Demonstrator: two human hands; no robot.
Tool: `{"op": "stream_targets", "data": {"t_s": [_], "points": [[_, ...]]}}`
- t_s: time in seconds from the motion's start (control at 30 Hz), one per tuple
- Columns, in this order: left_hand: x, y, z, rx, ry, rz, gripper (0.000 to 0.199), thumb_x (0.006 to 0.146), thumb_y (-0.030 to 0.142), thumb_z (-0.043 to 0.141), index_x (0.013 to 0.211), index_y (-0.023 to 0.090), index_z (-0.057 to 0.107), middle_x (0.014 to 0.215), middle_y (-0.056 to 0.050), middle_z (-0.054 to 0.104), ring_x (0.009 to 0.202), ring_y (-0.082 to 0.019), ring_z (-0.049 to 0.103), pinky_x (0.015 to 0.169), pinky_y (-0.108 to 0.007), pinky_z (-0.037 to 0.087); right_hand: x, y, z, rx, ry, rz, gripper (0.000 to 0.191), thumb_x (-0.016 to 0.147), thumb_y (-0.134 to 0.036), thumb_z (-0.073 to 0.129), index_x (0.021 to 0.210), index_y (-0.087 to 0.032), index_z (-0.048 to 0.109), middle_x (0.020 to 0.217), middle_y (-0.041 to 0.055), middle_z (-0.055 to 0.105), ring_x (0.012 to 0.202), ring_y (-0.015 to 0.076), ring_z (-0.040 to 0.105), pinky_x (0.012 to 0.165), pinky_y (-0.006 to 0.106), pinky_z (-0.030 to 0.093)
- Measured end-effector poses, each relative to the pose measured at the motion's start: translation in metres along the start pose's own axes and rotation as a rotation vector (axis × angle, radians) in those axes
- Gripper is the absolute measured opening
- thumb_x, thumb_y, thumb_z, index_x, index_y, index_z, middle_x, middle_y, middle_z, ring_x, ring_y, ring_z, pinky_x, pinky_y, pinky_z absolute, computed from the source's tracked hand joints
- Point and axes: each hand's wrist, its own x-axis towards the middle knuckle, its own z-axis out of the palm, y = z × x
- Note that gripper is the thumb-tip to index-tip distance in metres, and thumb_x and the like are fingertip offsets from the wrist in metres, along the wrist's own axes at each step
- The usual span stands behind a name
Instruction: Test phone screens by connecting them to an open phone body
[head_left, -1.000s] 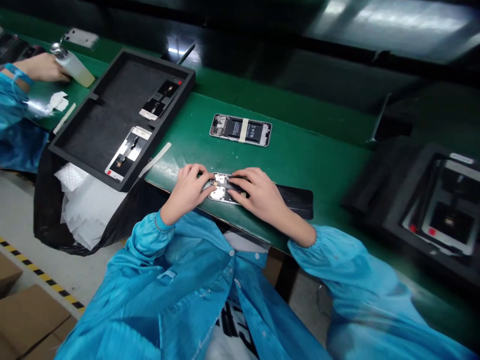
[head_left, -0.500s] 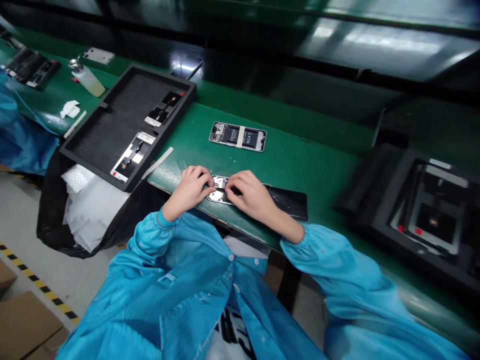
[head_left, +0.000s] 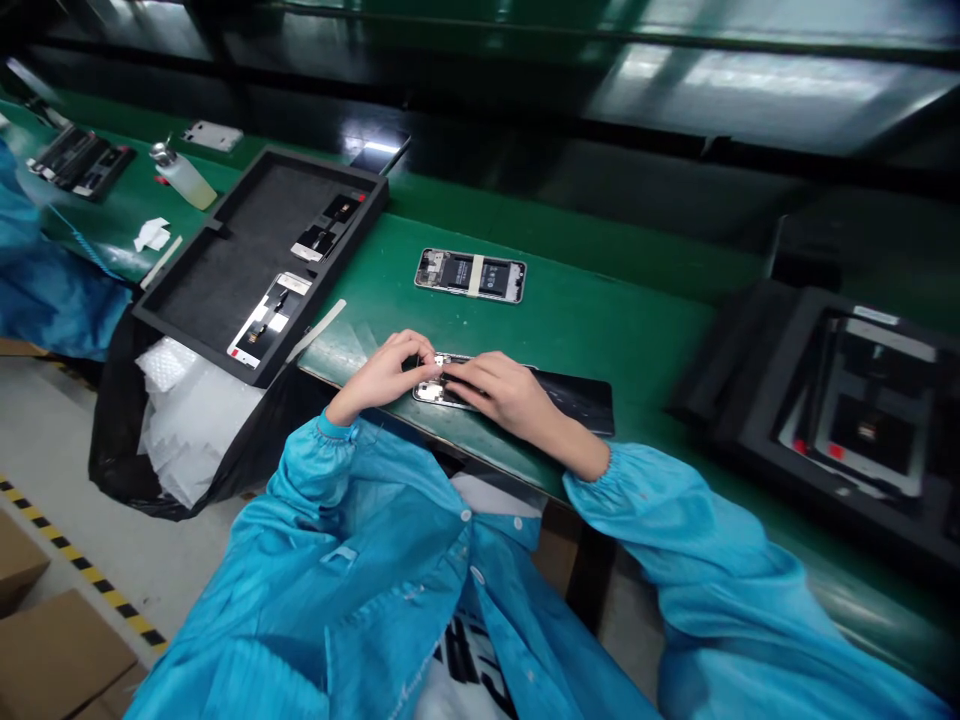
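An opened smartphone body [head_left: 442,393] lies on the green bench, its silver frame and small boards showing. My left hand [head_left: 386,375] and my right hand [head_left: 502,392] hold it from either side, their fingertips meeting over its upper end and hiding most of it. Under its right end and my right hand lies a black glass panel [head_left: 577,402]. Farther off, a second opened phone [head_left: 470,276] with a taped battery lies apart from both hands. A black foam tray [head_left: 259,250] at the left holds two phone parts.
A co-worker's blue sleeve [head_left: 49,290] enters at the far left. Beyond it stand a plastic bottle [head_left: 184,180] and a dark parts rack [head_left: 79,162]. A black bag with bubble wrap [head_left: 187,430] hangs below the bench edge. Another black tray [head_left: 855,400] sits at the right.
My hands have drawn closer together over the phone, with the left fingers now on its upper end. The co-worker's hand and the bottle's holder have gone out of view at the left.
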Motion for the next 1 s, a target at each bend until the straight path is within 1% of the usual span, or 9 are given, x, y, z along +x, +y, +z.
{"op": "stream_targets", "data": {"t_s": [0.07, 0.13, 0.23, 0.3, 0.37, 0.47, 0.67, 0.77, 1.0], "points": [[-0.003, 0.0, 0.003, 0.021, 0.045, 0.027, 0.018, 0.1, 0.039, 0.067, 0.102, 0.021, 0.066, 0.119, -0.01, 0.067, 0.121, -0.026, 0.062, 0.113, -0.044, 0.046, -0.002, 0.005, -0.001, 0.036, 0.005, 0.042, 0.033, 0.11, -0.039, 0.054, 0.13, -0.025, 0.075, 0.107, 0.0104, 0.077, 0.096, 0.0248, 0.072, 0.087, 0.042, 0.061], [-0.007, 0.0, 0.006, 0.089, 0.068, 0.049, 0.031, 0.096, 0.043, 0.073, 0.117, 0.021, 0.065, 0.131, -0.013, 0.063, 0.132, -0.029, 0.058, 0.117, -0.047, 0.044, -0.005, 0.01, -0.002, 0.076, 0.017, 0.075, 0.034, 0.109, -0.042, 0.055, 0.128, -0.025, 0.077, 0.104, 0.01, 0.075, 0.091, 0.0238, 0.072, 0.082, 0.04, 0.062], [-0.014, -0.003, 0.01, 0.221, 0.017, 0.076, 0.057, 0.088, 0.05, 0.083, 0.132, 0.023, 0.062, 0.14, -0.015, 0.06, 0.138, -0.035, 0.055, 0.121, -0.052, 0.041, -0.008, 0.015, -0.003, 0.073, 0.03, 0.115, 0.034, 0.109, -0.043, 0.056, 0.124, -0.024, 0.079, 0.102, 0.0097, 0.073, 0.089, 0.0234, 0.071, 0.079, 0.04, 0.062], [-0.017, -0.005, 0.012, 0.283, -0.015, 0.095, 0.061, 0.087, 0.053, 0.083, 0.135, 0.023, 0.062, 0.14, -0.015, 0.062, 0.136, -0.035, 0.056, 0.121, -0.053, 0.041, -0.009, 0.016, -0.003, 0.024, 0.028, 0.122, 0.034, 0.109, -0.043, 0.055, 0.122, -0.024, 0.08, 0.102, 0.0105, 0.072, 0.091, 0.0247, 0.07, 0.08, 0.042, 0.06], [-0.019, -0.007, 0.014, 0.311, -0.018, 0.113, 0.06, 0.089, 0.055, 0.081, 0.136, 0.023, 0.062, 0.14, -0.015, 0.063, 0.135, -0.035, 0.058, 0.12, -0.053, 0.042, -0.009, 0.015, -0.001, -0.04, 0.019, 0.096, 0.034, 0.109, -0.042, 0.055, 0.119, -0.023, 0.081, 0.099, 0.0112, 0.071, 0.09, 0.0259, 0.067, 0.079, 0.044, 0.058], [-0.019, -0.009, 0.015, 0.321, 0.001, 0.14, 0.059, 0.091, 0.059, 0.077, 0.135, 0.023, 0.063, 0.139, -0.016, 0.064, 0.133, -0.034, 0.059, 0.118, -0.053, 0.044, -0.009, 0.013, 0.002, -0.111, 0.02, 0.05, 0.032, 0.108, -0.04, 0.057, 0.115, -0.021, 0.081, 0.095, 0.0112, 0.07, 0.087, 0.0255, 0.064, 0.076, 0.043, 0.055], [-0.022, -0.011, 0.016, 0.367, 0.04, 0.21, 0.055, 0.095, 0.061, 0.071, 0.134, 0.022, 0.065, 0.139, -0.015, 0.065, 0.132, -0.033, 0.06, 0.117, -0.053, 0.046, -0.01, 0.011, 0.003, -0.135, 0.086, 0.016, 0.026, 0.106, -0.031, 0.062, 0.113, -0.017, 0.082, 0.093, 0.0111, 0.069, 0.085, 0.0242, 0.064, 0.075, 0.041, 0.053], [-0.023, -0.015, 0.018, 0.416, 0.062, 0.273, 0.053, 0.097, 0.06, 0.068, 0.133, 0.02, 0.066, 0.14, -0.017, 0.065, 0.131, -0.032, 0.061, 0.117, -0.055, 0.048, -0.01, 0.01, 0.004, -0.16, 0.093, 0.002, 0.027, 0.107, -0.031, 0.061, 0.113, -0.015, 0.082, 0.092, 0.0112, 0.069, 0.085, 0.0239, 0.064, 0.074, 0.04, 0.053], [-0.025, -0.023, 0.021, 0.576, 0.087, 0.435, 0.042, 0.101, 0.051, 0.066, 0.131, 0.021, 0.07, 0.136, -0.014, 0.068, 0.132, -0.031, 0.061, 0.115, -0.055, 0.053, -0.01, 0.009, 0.003, -0.126, 0.089, 0.031, 0.027, 0.107, -0.034, 0.061, 0.112, -0.017, 0.082, 0.091, 0.0096, 0.07, 0.085, 0.0227, 0.065, 0.075, 0.039, 0.053]]}}
